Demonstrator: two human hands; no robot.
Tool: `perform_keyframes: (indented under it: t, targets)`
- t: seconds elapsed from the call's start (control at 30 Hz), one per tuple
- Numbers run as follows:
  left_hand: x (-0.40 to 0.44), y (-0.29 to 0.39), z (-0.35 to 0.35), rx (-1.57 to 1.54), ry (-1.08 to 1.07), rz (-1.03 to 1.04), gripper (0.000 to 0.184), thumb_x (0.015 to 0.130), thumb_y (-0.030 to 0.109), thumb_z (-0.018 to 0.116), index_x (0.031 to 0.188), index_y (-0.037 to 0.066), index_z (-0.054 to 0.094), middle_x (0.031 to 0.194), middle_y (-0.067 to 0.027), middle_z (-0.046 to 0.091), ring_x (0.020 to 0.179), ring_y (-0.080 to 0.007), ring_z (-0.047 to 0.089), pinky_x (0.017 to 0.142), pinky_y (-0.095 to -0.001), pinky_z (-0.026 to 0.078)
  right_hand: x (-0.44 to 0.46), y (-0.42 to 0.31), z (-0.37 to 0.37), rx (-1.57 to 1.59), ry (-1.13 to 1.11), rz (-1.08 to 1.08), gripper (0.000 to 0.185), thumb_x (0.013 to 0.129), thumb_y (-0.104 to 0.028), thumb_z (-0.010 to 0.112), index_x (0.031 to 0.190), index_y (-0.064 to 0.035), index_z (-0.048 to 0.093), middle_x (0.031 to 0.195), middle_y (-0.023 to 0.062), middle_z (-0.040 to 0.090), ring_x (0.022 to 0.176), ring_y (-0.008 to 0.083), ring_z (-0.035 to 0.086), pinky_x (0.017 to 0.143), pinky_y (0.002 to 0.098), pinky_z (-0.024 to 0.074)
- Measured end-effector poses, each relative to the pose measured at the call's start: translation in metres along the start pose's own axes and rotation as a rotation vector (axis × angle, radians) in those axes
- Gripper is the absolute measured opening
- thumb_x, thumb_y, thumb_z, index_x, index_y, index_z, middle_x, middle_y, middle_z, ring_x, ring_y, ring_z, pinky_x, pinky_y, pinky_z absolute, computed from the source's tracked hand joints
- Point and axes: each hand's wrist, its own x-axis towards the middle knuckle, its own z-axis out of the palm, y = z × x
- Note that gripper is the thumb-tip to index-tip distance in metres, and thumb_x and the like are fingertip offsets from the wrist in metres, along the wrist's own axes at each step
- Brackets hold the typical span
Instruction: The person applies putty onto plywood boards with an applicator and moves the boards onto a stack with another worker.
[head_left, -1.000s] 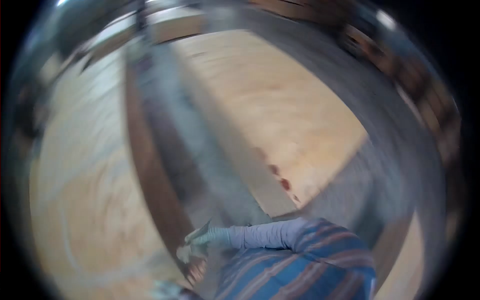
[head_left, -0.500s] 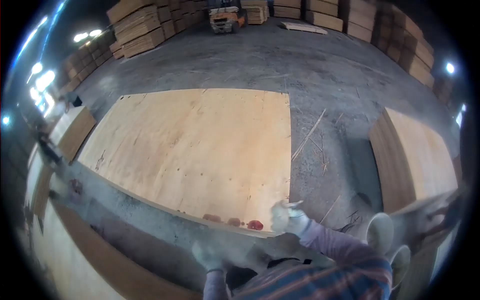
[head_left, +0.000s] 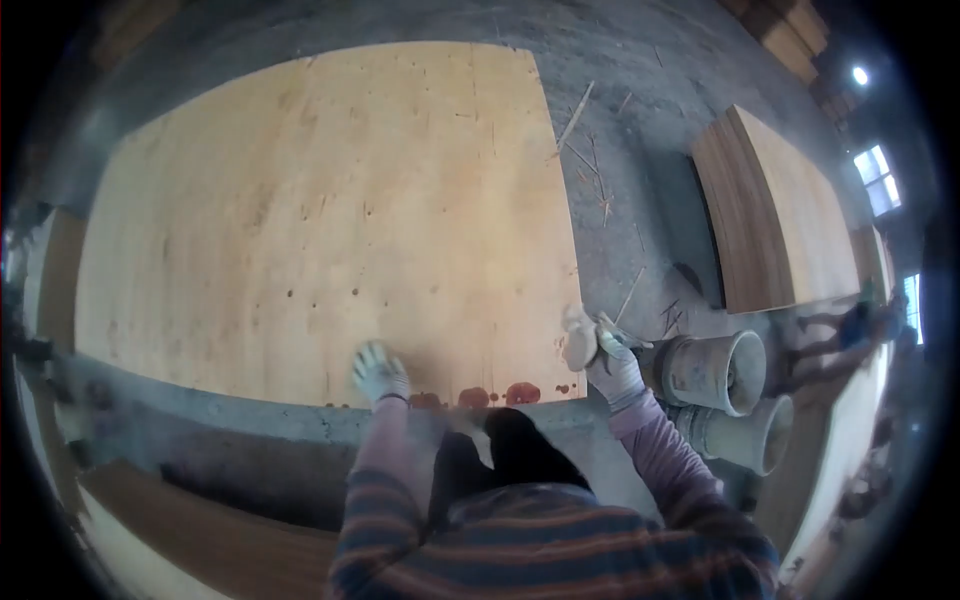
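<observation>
A large plywood sheet lies flat in front of me on a stack, with knots and small dark holes in its face. My left hand, in a pale glove, rests on the sheet near its front edge, fingers spread. Beyond the sheet's right front corner, my gloved right hand is closed around what looks like a putty knife, tan and rounded at its end. A thin strip also sticks out by that hand; its kind is unclear. Red stamp marks run along the sheet's front edge.
Two dirty buckets stand right of my right hand. Another plywood stack is farther right. Wood splinters litter the concrete floor. More boards lie behind me at left. Another person is at the far right.
My view has tilted down. My left hand has come from below the front edge onto the sheet. My right hand has moved off the sheet's corner to the right, still gripping the tool.
</observation>
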Motion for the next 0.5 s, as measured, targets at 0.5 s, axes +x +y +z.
perform_keyframes:
  t: [0.5]
  targets:
    - [0.091,0.016,0.017,0.029,0.186,-0.181,0.058,0.087,0.034,0.051,0.139,0.008,0.044,0.146,-0.0224,0.037,0.137,-0.0474,0.027,0.109,-0.0629,0.02,0.575,0.042,-0.029,-1.486,0.184,-0.268,0.023,0.091,-0.01,0.056,0.11,-0.0013,0.067,0.098,0.0084,0.071,0.096,0.0179,0.065,0.084,0.028,0.0522]
